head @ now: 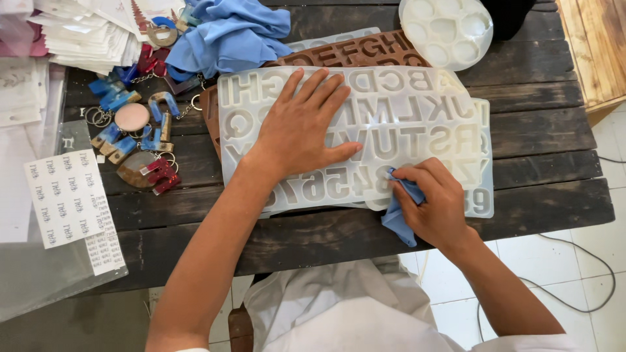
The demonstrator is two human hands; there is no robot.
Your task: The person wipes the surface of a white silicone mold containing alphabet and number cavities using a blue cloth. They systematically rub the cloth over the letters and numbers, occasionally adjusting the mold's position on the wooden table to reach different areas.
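The step in hand looks like wiping down the clear letter mould (417, 130), a floppy translucent sheet of letter and number hollows lying flat on the dark wooden desk (548, 195), directly under both hands. The left hand (303, 127) is open, palm down with fingers spread, pressed flat on the left half of the mould and seemingly pinning it so it cannot slide. The right hand (433, 202) is closed around a small blue cloth (399, 218), bunched between thumb and fingers, with the cloth touching the mould's near edge beside the bottom row of numbers. Judging by that spot, the near right part of the mould is being cleaned; how much of the rest has been done cannot be told. A next stroke would call for steady downward hold from the left hand while the cloth is worked into the hollows, since the soft sheet could buckle or creep. Beyond the left hand, a brown letter mould (355, 52) lies partly under the clear one, with a heap of blue fabric (228, 36) beside it. To the left of that hand sits a cluster of coloured keyrings (137, 137), and farther out a sticker sheet (68, 202).
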